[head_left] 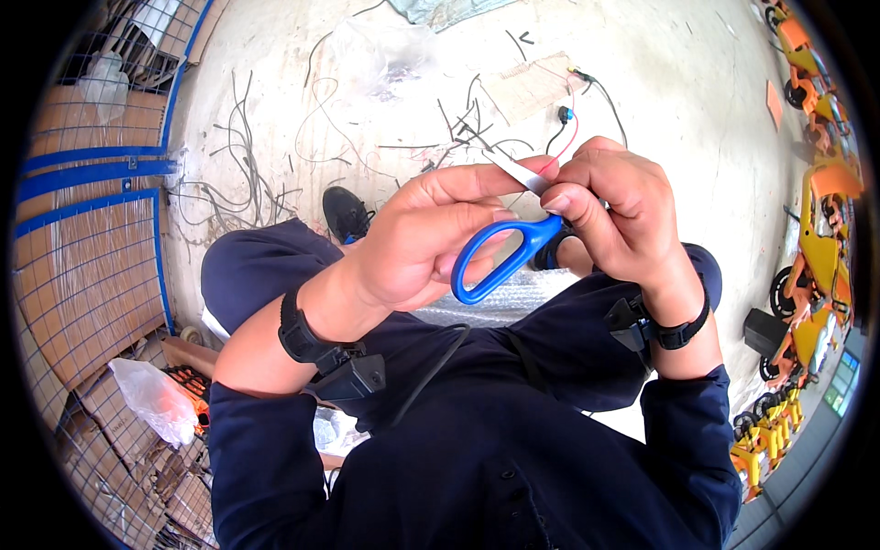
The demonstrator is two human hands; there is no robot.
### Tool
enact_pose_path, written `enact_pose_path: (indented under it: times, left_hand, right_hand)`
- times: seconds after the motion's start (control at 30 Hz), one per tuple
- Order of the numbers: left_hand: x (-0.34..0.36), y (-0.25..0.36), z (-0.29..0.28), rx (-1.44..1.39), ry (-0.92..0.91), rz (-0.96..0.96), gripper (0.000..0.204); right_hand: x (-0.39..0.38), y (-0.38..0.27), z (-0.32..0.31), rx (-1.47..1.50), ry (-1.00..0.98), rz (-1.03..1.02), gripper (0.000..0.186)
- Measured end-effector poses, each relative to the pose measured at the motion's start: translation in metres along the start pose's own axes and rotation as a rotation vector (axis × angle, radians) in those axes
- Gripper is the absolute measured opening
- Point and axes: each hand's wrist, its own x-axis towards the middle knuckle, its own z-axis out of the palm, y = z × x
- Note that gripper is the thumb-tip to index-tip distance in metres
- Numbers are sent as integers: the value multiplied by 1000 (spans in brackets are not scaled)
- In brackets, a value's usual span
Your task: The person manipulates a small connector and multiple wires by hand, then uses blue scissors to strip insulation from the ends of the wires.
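A pair of scissors with a blue handle [520,256] and a bare metal blade [513,169] is held up over my lap, the blade pointing away to the left. My right hand [629,203] is closed on it, thumb over the place where blade and handle meet. My left hand [414,227] is closed close against it, its fingers bent behind the handle loop and the index finger lying by the blade. What its fingertips pinch is hidden. A thin red wire [570,143] runs from a black and blue connector [565,115] to the fingertips at the blade.
Black cable scraps [469,126] and loose wires [243,188] litter the pale floor. A piece of cardboard [532,89] and a clear plastic bag [385,55] lie farther off. Blue wire cages [87,188] holding cardboard stand at left; orange and yellow wheeled machines [816,243] line the right.
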Motion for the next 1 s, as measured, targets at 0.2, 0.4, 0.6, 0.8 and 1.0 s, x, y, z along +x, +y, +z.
enact_pose_path:
  times: [0.2, 0.4, 0.6, 0.8, 1.0]
  left_hand:
    - [1, -4, -2, 57, 78, 19, 44]
    - [-6, 3, 1, 19, -58, -9, 44]
    - [2, -1, 10, 150, 89, 37, 42]
    - [0, -4, 8, 116, 93, 32, 39]
    - [2, -5, 12, 112, 179, 65, 34]
  right_hand:
    - [0, 4, 1, -9, 15, -9, 10]
    - [-3, 14, -21, 141, 115, 300, 16]
    - [-2, 4, -6, 44, -80, -17, 9]
    - [-1, 1, 0, 20, -66, -31, 11]
    - [-2, 0, -1, -8, -46, 5, 11]
